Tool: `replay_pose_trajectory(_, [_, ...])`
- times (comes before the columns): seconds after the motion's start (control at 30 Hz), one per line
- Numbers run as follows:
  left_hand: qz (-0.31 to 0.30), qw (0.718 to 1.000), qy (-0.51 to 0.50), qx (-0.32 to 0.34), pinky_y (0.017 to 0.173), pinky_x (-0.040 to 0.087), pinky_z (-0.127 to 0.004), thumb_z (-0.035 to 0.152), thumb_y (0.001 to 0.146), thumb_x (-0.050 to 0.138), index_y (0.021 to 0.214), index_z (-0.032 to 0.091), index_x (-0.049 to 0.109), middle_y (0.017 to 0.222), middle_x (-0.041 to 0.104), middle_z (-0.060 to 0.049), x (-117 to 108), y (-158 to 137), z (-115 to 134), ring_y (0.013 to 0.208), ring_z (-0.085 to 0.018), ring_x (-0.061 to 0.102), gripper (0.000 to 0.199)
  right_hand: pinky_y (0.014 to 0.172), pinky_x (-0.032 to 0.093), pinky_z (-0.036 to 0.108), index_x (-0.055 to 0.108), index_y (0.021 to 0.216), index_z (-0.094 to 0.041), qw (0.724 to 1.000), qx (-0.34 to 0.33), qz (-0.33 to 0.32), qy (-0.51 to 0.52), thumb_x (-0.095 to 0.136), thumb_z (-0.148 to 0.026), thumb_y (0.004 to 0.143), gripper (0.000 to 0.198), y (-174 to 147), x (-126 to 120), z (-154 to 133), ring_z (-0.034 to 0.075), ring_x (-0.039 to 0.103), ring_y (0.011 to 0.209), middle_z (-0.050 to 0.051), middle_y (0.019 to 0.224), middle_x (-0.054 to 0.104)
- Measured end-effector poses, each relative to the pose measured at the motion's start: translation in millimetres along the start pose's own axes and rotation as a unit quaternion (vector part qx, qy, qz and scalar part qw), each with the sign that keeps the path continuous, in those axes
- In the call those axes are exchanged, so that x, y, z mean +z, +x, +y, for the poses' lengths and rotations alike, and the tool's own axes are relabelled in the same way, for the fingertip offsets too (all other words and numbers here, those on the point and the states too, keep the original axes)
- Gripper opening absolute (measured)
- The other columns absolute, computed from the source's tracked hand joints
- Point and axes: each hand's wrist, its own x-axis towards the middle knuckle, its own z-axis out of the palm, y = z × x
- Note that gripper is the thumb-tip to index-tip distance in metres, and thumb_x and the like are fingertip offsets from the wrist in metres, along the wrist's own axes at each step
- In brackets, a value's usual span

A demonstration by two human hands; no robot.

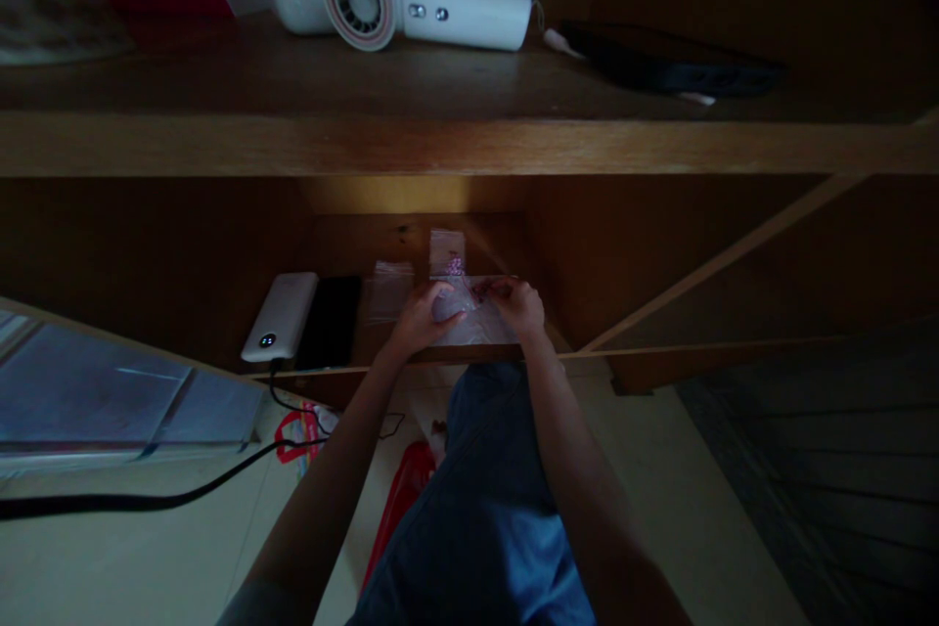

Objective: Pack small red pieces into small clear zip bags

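My left hand point(421, 318) rests at the left side of a clear plastic bag point(480, 329) on the lower shelf, thumb and fingers apart. At the bag's upper right, my right hand point(523, 306) is closed in a pinch; small dark reddish bits show by its fingertips, too small to name. Just behind the bag lies a small clear zip bag point(447, 243) with pink and purple bead-like pieces point(455, 265) at its near end. More clear zip bags point(391, 288) lie left of my left hand.
A white power bank point(281, 316) with a black cable and a flat black object point(328, 321) lie left on the lower shelf. Overhead, the upper shelf's edge point(469, 145) juts out, carrying a white handheld fan point(466, 10) and a dark phone-like object point(671, 59).
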Motion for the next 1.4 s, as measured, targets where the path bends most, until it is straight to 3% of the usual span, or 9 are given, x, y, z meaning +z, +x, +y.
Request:
replay_pose_trajectory(0.17, [-0.001, 1.0, 0.003, 0.001, 0.081, 0.046, -0.033, 0.039, 0.073, 0.064, 0.101, 0.022, 0.051, 0.095, 0.061, -0.003, 0.1, 0.1, -0.8, 0.089, -0.018, 0.057, 0.035, 0.053, 0.042, 0.022, 0.07, 0.074, -0.023, 0.999, -0.013, 0.026, 0.02, 0.062, -0.027, 0.071, 0.01, 1.9, 4.5, 4.4, 0.015, 0.062, 0.06, 0.004, 0.067, 0.068])
replay_pose_trajectory(0.6, [0.001, 1.0, -0.003, -0.004, 0.083, 0.046, -0.034, 0.039, 0.073, 0.063, 0.102, 0.022, 0.051, 0.097, 0.061, -0.004, 1.6, 0.4, -0.9, 0.09, -0.019, 0.058, 0.036, 0.068, 0.045, 0.026, 0.068, 0.075, -0.018, 0.97, -0.046, -0.025, 0.238, 0.057, -0.03, 0.074, 0.016, -5.5, 0.6, -6.2, 0.016, 0.062, 0.073, 0.004, 0.077, 0.069])
replay_pose_trajectory(1.17, [0.023, 1.0, 0.007, -0.014, 0.08, 0.046, -0.032, 0.038, 0.072, 0.064, 0.101, 0.022, 0.051, 0.095, 0.061, -0.003, -1.7, 0.3, 2.1, 0.087, -0.018, 0.058, 0.035, 0.06, 0.04, 0.024, 0.062, 0.071, -0.02, 0.954, -0.119, -0.112, 0.253, 0.057, -0.038, 0.076, 0.018, -11.4, 6.1, -15.8, 0.013, 0.054, 0.062, -0.001, 0.067, 0.061])
replay_pose_trajectory(1.4, [0.056, 0.998, -0.018, -0.022, 0.085, 0.046, -0.034, 0.038, 0.072, 0.064, 0.109, 0.024, 0.047, 0.106, 0.059, -0.004, 0.1, -0.3, -0.3, 0.095, -0.019, 0.057, 0.044, 0.061, 0.041, 0.024, 0.059, 0.078, -0.021, 0.946, -0.15, -0.129, 0.258, 0.058, -0.035, 0.076, 0.014, -14.7, 7.8, -19.3, 0.014, 0.055, 0.065, 0.0, 0.072, 0.061])
